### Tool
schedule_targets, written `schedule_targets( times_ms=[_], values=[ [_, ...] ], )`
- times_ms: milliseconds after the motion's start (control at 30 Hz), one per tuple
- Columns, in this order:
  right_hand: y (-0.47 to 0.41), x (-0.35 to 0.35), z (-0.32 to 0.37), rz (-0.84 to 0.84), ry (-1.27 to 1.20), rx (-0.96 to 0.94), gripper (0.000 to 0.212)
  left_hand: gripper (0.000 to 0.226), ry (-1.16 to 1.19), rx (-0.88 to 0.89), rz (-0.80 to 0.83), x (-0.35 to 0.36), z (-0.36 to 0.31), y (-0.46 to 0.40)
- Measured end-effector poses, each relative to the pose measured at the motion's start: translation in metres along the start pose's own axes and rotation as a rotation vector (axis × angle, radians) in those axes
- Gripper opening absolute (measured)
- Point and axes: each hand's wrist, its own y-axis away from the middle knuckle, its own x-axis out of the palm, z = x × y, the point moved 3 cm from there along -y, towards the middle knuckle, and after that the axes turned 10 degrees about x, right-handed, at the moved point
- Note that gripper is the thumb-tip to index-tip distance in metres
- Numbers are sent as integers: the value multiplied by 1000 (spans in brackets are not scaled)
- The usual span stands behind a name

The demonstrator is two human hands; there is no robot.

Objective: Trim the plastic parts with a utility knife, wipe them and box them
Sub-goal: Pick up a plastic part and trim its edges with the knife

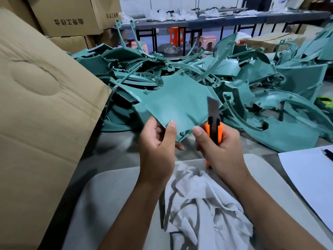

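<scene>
While the left hand (pixel 158 141) pinches the near corner of a flat teal plastic panel (pixel 177 103) between thumb and fingers, the right hand (pixel 216 143) clenches round an orange utility knife (pixel 214 130), its blade raised beside the panel's right edge. Trimming looks to be in hand: the grey rag (pixel 201 199) lies crumpled on the lap below, unused for this piece, and the cardboard box (pixel 36 105) stands open at left. A big pile of teal parts (pixel 252 83) on the floor beyond suggests most work remains.

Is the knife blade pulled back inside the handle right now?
No, the dark blade sticks out well above the orange knife gripped in the right hand, beside the green panel.
</scene>
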Motion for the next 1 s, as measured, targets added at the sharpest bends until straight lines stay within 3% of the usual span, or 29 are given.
schedule_targets(
  times_ms=[133, 367, 467, 567, 733, 867, 1000],
  values=[
    [-4, 2, -4, -6, -254, 179, 36, 24, -45, 43, 70, 3, 0, 2],
    [-6, -4, -6, 39, -268, 202, 30, 20, -238, 217, 132, -3, -1, -2],
    [-5, -8, -9, -88, -172, 189, 35, 15, -295, 253, 67, -6, -5, -3],
    [-5, -14, -7, -158, 64, 57, 42, 10, -237, 214, -33, -10, -10, -6],
    [-1, 1, -1, 58, 343, -189, 38, 8, -82, 131, -87, -10, -22, -10],
    [1, 8, -6, 176, 394, -155, 48, 12, -25, 115, -95, -6, -28, -10],
    [2, 5, -3, 156, 382, -194, 47, 16, -6, 78, -45, -6, -26, -11]
  ],
)
